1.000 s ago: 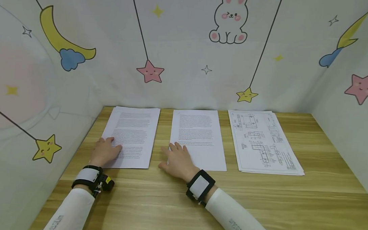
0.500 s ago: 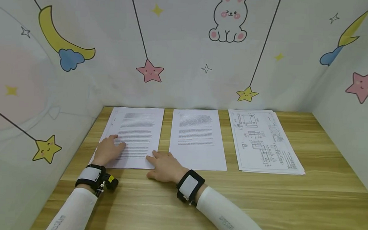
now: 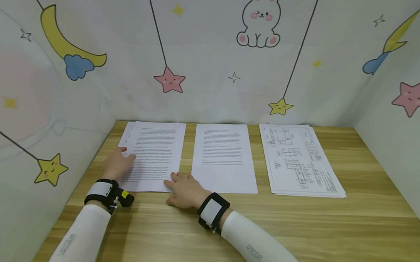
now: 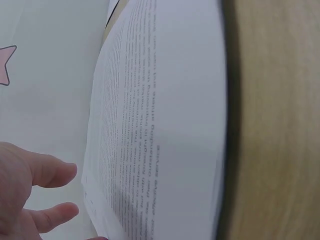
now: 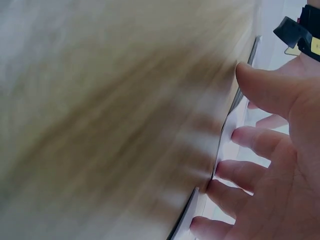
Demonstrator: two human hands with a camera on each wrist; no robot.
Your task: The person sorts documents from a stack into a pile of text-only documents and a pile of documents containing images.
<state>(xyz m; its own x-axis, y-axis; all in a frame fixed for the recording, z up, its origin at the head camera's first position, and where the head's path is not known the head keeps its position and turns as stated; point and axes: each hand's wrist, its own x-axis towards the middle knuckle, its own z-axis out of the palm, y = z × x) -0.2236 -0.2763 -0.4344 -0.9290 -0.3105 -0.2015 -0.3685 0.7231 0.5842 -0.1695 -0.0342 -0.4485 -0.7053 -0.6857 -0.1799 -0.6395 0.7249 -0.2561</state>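
Note:
A stack of printed text sheets (image 3: 153, 156) lies at the left of the table, its top sheet shifted right so a strip of the sheet below shows along the left side. My left hand (image 3: 117, 164) is over that left edge, thumb and fingers apart; the left wrist view shows nothing between them. At the stack's lower right corner is my right hand (image 3: 187, 190), fingers spread and fingertips right at the paper's edge. In the right wrist view, the right fingers (image 5: 250, 175) reach along the sheet edges, low over the wood.
A second text page (image 3: 225, 178) lies in the middle, right beside the right hand. Further right sits a slightly fanned stack of technical drawings (image 3: 302, 161). A cartoon-printed cloth backdrop (image 3: 211, 96) rises behind the wooden table (image 3: 297, 226) and at both sides.
The left stack's top sheet has slid right, baring the sheet beneath. My right hand has moved left from the middle page to the stack's corner. The left hand moved right, then back left.

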